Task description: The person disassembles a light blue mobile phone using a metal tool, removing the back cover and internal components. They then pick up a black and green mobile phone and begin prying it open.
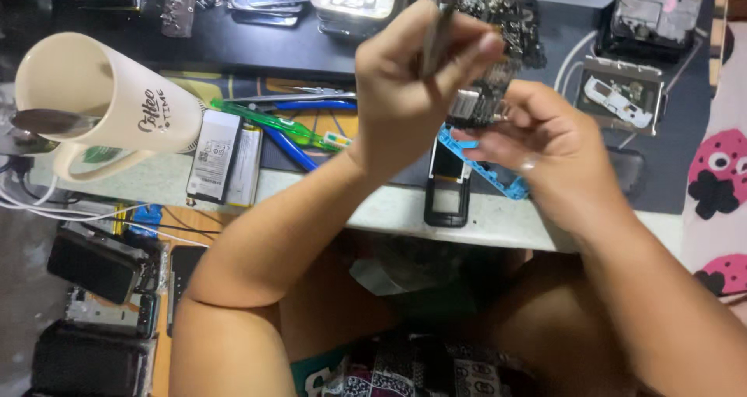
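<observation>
My left hand (405, 78) is raised over the desk, fingers closed on a thin dark tool (437, 31), blurred by motion. My right hand (545, 144) holds a small phone circuit board (478, 101) by its lower edge, just right of the left hand. A ring sits on one right finger. Below both hands a blue phone frame (498, 181) and a black phone frame (447, 191) lie at the desk's near edge.
A cream mug (101, 94) with a spoon stands at left. Two flat batteries (226, 164), a green tool (288, 125) and a blue tool (292, 148) lie beside it. Phone parts crowd the back; a metal phone chassis (622, 94) lies right. More phones sit on a lower shelf (93, 265).
</observation>
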